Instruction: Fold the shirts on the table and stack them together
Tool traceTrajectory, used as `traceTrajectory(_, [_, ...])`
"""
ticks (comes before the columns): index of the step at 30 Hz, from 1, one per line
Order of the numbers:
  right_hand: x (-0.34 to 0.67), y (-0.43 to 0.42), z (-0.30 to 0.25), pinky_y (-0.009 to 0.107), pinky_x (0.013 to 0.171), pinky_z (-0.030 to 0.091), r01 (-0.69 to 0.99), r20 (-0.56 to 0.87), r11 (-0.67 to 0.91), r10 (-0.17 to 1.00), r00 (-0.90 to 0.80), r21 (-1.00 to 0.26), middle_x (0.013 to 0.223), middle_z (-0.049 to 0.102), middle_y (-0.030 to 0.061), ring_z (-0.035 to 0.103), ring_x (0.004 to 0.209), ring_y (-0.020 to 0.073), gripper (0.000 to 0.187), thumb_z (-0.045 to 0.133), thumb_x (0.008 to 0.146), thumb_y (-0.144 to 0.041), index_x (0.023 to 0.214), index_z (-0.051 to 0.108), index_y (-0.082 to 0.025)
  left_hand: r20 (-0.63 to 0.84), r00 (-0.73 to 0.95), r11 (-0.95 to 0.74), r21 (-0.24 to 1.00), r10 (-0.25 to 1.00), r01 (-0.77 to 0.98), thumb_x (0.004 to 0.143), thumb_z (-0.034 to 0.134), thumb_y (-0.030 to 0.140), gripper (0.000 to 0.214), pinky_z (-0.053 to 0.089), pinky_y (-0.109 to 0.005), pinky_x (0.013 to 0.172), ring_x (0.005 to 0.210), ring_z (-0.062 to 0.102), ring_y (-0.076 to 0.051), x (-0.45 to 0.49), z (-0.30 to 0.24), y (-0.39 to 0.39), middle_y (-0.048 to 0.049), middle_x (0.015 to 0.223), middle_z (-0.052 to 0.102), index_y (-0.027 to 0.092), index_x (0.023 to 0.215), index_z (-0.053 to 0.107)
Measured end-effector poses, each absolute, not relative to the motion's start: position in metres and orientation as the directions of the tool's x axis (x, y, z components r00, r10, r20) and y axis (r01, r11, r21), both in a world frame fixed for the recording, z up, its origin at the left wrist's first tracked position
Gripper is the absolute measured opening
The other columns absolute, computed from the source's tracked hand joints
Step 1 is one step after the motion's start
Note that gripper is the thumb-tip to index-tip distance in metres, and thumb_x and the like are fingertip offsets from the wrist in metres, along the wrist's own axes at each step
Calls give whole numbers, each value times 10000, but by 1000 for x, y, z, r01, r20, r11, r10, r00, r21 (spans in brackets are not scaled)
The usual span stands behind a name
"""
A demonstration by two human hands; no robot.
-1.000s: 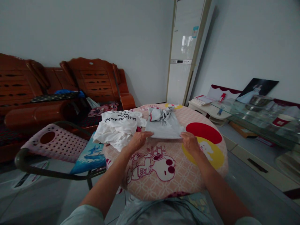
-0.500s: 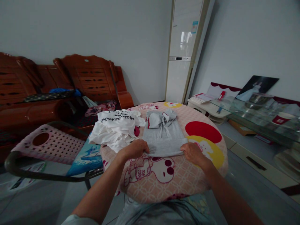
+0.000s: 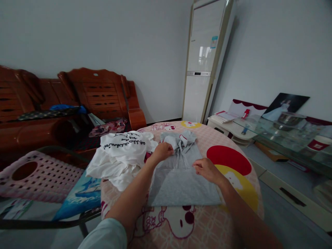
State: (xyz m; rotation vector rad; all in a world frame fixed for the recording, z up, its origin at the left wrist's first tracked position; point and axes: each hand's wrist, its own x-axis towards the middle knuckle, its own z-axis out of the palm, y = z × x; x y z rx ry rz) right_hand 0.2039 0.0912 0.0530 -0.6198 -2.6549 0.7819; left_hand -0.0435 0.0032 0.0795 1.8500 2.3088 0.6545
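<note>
Left hand (image 3: 163, 151) pinched on bunched sleeve of grey garment (image 3: 181, 180) | right hand (image 3: 206, 170) flat, loosely apart, on cloth | likely soft, light, limp; best gripped at edges | on bench (image 3: 233, 152)

white shirt (image 3: 121, 152), black script, illegible

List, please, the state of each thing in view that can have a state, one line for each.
Grey garment: spread flat on the table, upper part bunched.
White garment: crumpled in a heap, beside the grey one.
Left hand: on the bunched upper part.
Right hand: resting on the grey cloth.
Tablecloth: covers the round table.
</note>
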Motion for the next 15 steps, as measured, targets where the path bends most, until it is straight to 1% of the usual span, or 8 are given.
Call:
traceTrajectory(2, [196,97,51,213,568,341,306,178,789,458,-871,-532,617,653,16,561,598,128,220,508,796,-137,681,695,-146,207,-241,142,402,948,905,798,590,158,166,494,-271,734,741,670,-186,-43,76,16,-68,779,741,136,823,753])
traceTrajectory(3, [193,99,50,217,581,352,300,187,804,447,-875,-514,637,667,22,574,612,133,218,513,795,-136,693,705,-149,233,-228,116,414,945,903,799,584,149,176,503,-276,754,759,673,-185,-43,75,21,-66,805,744,140,850,753])
traceTrajectory(5, [188,104,50,227,621,384,305,219,814,456,-863,-494,693,697,40,602,651,146,217,522,806,-148,752,732,-154,305,-239,86,442,922,893,800,572,125,236,519,-292,814,815,681,-182,-47,72,28,-73,925,747,145,962,741])
traceTrajectory(6, [184,108,50,233,641,401,316,237,809,476,-847,-496,718,707,48,614,668,154,218,527,813,-159,811,746,-154,340,-268,90,458,901,884,800,569,113,282,522,-307,851,843,685,-180,-50,69,31,-82,1000,739,146,1033,724])
traceTrajectory(8, [176,116,49,244,670,430,335,269,783,526,-807,-524,748,716,56,625,686,164,271,544,820,-181,999,745,-146,390,-351,126,497,851,859,814,567,111,365,514,-344,924,880,691,-180,-59,63,40,-108,1135,704,139,1163,669])
traceTrajectory(11, [155,134,44,251,673,456,347,292,723,599,-746,-598,736,708,43,619,666,163,481,553,817,-185,1289,617,-119,372,-490,230,560,788,796,850,573,171,437,485,-376,991,977,684,-212,-71,47,54,-160,1250,645,99,1281,581])
traceTrajectory(13, [138,148,39,249,663,467,364,291,668,660,-693,-649,720,701,33,612,639,156,579,537,819,-172,1394,517,-109,341,-561,296,587,755,754,869,562,206,489,457,-379,1028,1129,631,-249,-77,34,61,-190,1311,603,73,1338,520])
traceTrajectory(15, [121,162,33,240,640,471,382,269,604,718,-642,-699,685,686,14,604,594,144,628,519,827,-170,1449,445,-117,329,-586,315,601,741,735,877,555,226,525,418,-383,1070,1270,539,-261,-81,20,65,-189,1369,563,81,1375,476])
